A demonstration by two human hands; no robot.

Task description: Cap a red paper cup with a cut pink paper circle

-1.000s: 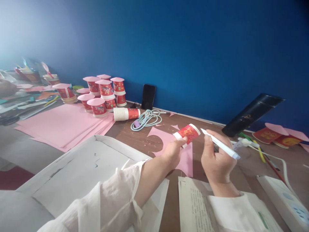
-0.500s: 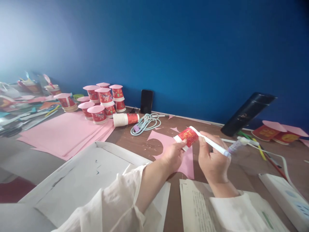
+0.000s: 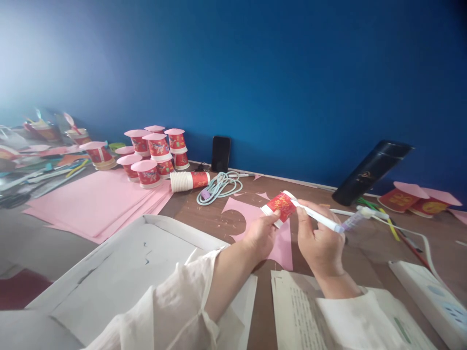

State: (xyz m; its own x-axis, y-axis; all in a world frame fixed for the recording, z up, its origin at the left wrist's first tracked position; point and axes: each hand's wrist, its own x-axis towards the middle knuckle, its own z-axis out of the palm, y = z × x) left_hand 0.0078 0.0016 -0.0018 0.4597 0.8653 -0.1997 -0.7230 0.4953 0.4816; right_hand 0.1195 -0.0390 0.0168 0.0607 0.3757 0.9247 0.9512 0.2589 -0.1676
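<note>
My left hand [image 3: 260,234] grips a red paper cup [image 3: 280,205] with white rims, held on its side above the brown table [image 3: 204,209]. My right hand [image 3: 319,240] holds a white pen [image 3: 318,218] whose tip touches the cup's rim. Under both hands lies a pink sheet [image 3: 255,218] with a round hole cut out of it.
Capped red cups [image 3: 156,150] stand at the back left by a lying stack of cups [image 3: 189,180], pink paper sheets [image 3: 95,199], a cable [image 3: 219,185] and a phone [image 3: 221,153]. A black flask [image 3: 372,171] lies right. A white box lid [image 3: 138,262] and printed pages [image 3: 295,311] sit near me. A power strip [image 3: 430,296] is at right.
My right hand has brought the pen leftward until its tip meets the cup's rim. The cup stays in my left hand, a little lower in view.
</note>
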